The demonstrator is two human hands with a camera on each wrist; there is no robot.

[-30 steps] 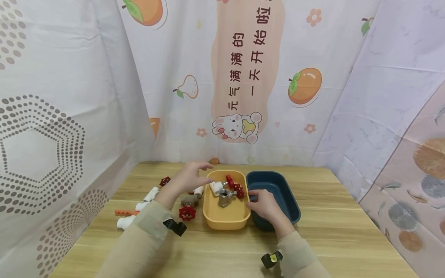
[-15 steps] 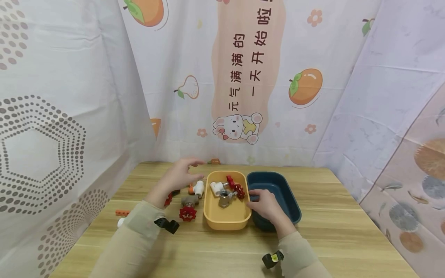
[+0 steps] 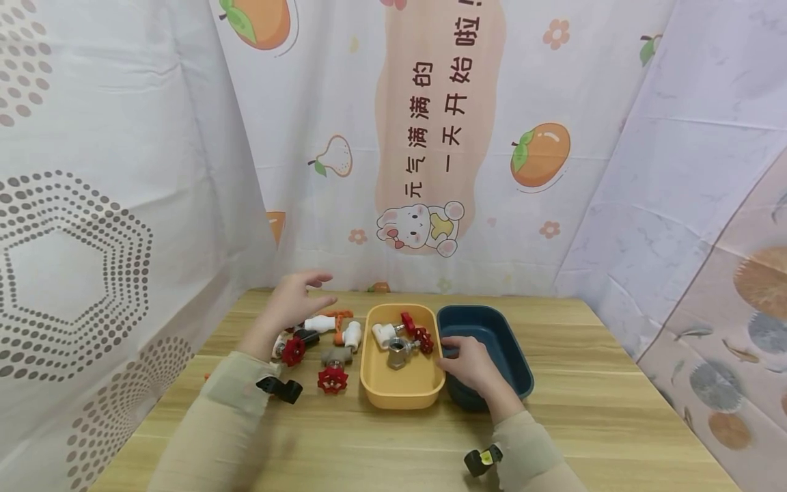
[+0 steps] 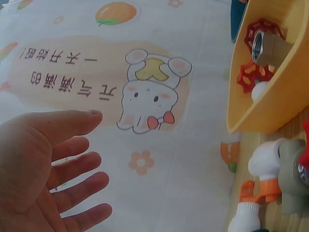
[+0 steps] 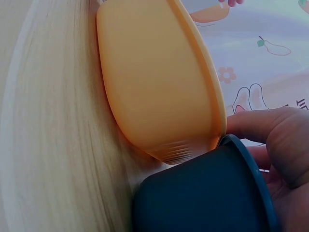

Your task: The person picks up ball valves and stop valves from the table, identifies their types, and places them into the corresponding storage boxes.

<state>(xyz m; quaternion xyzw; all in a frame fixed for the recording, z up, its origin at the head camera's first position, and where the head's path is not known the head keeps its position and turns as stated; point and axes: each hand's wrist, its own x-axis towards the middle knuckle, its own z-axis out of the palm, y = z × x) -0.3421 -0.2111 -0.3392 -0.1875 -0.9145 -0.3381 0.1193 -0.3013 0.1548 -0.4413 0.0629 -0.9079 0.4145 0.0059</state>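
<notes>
My left hand (image 3: 289,307) hovers over the left part of the table with fingers spread and nothing held, as the left wrist view confirms. Below it lie a valve with a red handwheel (image 3: 293,350) and a white pipe fitting (image 3: 320,324). The yellow bin (image 3: 402,393) holds a white valve (image 3: 384,334) and a metal valve (image 3: 397,352), with red handwheels. My right hand (image 3: 470,362) holds the yellow bin's right rim where it meets the dark blue bin (image 3: 516,362). In the right wrist view its thumb (image 5: 251,124) hooks over the yellow rim; the fingertips are hidden.
Between the left hand and the yellow bin lie a grey-green valve with a red handwheel (image 3: 333,377) and a white-and-orange fitting (image 3: 352,335). A printed curtain (image 3: 344,225) hangs behind the wooden table (image 3: 590,383).
My left hand has moved left, away from the yellow bin, uncovering the fittings beside it. The right hand has stayed at the bins' rims.
</notes>
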